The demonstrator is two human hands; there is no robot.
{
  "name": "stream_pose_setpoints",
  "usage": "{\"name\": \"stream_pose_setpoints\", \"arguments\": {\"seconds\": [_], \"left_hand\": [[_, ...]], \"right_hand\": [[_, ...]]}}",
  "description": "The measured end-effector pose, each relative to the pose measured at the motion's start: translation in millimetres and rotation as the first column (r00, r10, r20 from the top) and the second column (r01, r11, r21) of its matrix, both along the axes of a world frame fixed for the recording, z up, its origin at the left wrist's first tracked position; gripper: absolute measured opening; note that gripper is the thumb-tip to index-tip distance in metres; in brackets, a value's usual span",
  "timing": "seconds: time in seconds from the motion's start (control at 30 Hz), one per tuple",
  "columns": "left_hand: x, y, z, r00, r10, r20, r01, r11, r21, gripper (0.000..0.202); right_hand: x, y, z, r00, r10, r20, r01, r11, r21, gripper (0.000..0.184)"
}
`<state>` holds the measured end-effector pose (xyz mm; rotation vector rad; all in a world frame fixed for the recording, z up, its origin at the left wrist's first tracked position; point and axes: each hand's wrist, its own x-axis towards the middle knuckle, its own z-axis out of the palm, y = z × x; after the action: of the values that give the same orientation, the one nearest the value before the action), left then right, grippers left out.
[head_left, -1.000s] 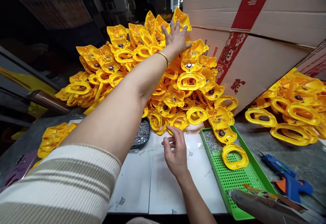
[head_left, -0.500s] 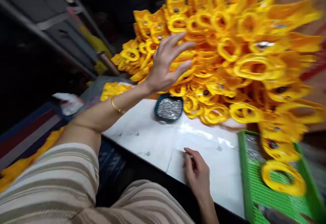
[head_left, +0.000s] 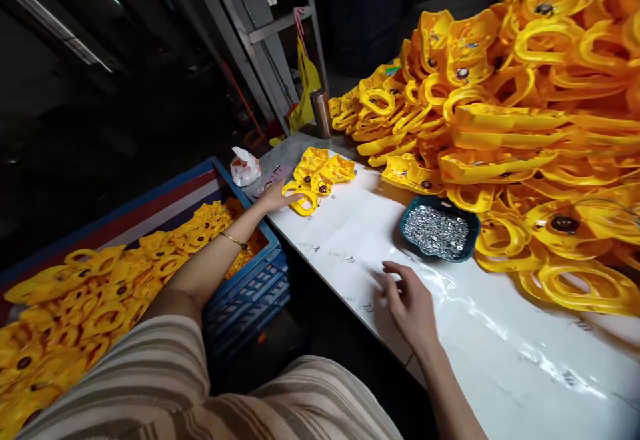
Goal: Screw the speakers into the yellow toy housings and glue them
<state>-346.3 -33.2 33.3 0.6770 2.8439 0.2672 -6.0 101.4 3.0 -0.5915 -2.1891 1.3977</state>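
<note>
My left hand (head_left: 276, 197) reaches to the far left of the table. Its fingers are closed on the ring-shaped end of a yellow plastic part (head_left: 303, 205), with a fingertip inside the ring. Similar yellow pieces lie against that part, some with a dark round fitting. Over the white table top (head_left: 340, 247) hovers my right hand (head_left: 413, 303), fingers loosely bent and apart, with nothing visible in them. Just beyond it sits a dark teal tray (head_left: 411, 248) filled with small shiny metal pieces (head_left: 435, 228), too small to name.
A tall pile of yellow plastic parts (head_left: 510, 140) covers the table's back and right. On the left, a blue crate (head_left: 250, 273) holds many more. A white plastic bag (head_left: 245, 168), a metallic flask (head_left: 321, 113) and a yellow bag (head_left: 306, 87) are near the far end.
My view has turned left, bringing the blue crate into sight. My left hand has come down from in front of the pile to the yellow part. The green basket is out of view.
</note>
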Motion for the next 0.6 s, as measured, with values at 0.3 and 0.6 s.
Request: {"name": "stream_pose_setpoints", "arguments": {"seconds": [0.3, 0.6], "left_hand": [[27, -8, -8.7, 0.986, -0.048, 0.158, 0.01, 0.973, 0.231, 0.054], [94, -74, -59.7, 0.988, -0.094, 0.119, 0.027, 0.881, 0.472, 0.033]], "right_hand": [[-107, -18, -16.5, 0.984, 0.033, 0.175, -0.039, 0.999, 0.034, 0.032], [-89, -68, -38.3, 0.98, 0.127, 0.154, -0.13, 0.992, 0.005, 0.056]]}}
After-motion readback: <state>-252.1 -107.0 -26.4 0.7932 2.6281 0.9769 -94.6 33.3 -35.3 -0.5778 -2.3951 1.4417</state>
